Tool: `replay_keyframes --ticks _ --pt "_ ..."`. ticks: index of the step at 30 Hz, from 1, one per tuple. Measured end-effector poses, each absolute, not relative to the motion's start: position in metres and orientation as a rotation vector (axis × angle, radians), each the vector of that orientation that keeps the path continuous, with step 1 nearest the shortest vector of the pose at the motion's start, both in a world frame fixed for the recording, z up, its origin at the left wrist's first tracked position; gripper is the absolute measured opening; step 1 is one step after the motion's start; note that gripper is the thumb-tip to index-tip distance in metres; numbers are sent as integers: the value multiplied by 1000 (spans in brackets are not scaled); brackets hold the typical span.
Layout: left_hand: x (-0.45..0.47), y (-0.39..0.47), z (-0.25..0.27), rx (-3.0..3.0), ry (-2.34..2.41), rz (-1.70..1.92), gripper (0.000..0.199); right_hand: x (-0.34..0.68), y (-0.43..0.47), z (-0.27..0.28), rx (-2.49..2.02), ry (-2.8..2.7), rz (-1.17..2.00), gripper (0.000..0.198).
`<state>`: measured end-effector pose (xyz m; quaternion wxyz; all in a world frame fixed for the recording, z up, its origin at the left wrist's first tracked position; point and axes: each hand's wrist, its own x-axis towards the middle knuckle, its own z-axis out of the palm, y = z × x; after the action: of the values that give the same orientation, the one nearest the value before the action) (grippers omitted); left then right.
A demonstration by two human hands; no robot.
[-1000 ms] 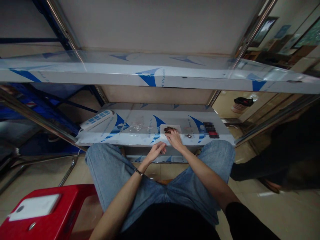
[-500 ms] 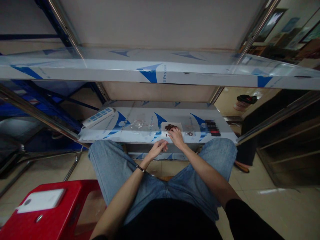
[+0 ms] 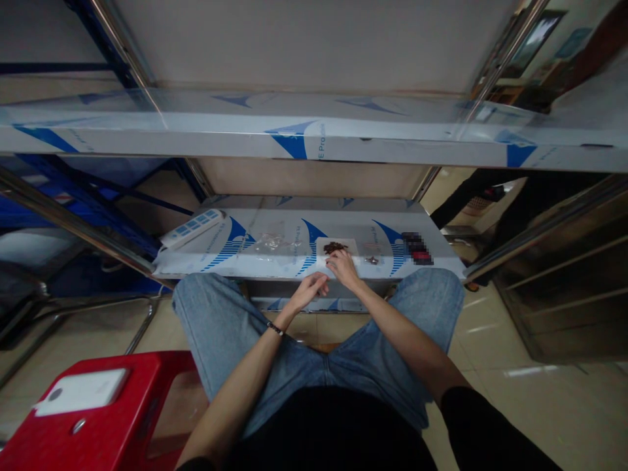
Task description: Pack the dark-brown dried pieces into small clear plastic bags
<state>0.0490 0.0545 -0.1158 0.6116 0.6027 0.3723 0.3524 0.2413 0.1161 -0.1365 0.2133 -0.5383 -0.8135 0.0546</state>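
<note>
A pile of small dark brown pieces lies on a white square sheet or shallow tray on the lower shelf. My right hand is over its near side, fingertips closed at a single brown piece near the sheet's left front edge; the fingers partly cover that piece. Just in front of the shelf edge, my left hand hovers with its fingers curled and thumb against the forefinger. Whatever is in that pinch, if anything, is too small to make out. Crumpled clear plastic lies left of the sheet.
A white power strip sits at the shelf's left end. Small shiny items and a blurred dark red-and-black object are to the right. An upper shelf crosses above. A red stool bears a white phone-like object.
My right fingertips have moved slightly left and down onto the loose brown piece. The left hand has stayed nearly still. At the right, another person's dark-clothed legs have shifted.
</note>
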Motion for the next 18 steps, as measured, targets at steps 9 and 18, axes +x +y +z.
replay_keyframes --ticks 9,18 --pt "50 56 -124 1346 860 830 56 241 120 -144 -1452 -2180 216 8" --pt "47 56 -123 1189 882 867 57 232 120 -132 -1348 -2002 433 6"
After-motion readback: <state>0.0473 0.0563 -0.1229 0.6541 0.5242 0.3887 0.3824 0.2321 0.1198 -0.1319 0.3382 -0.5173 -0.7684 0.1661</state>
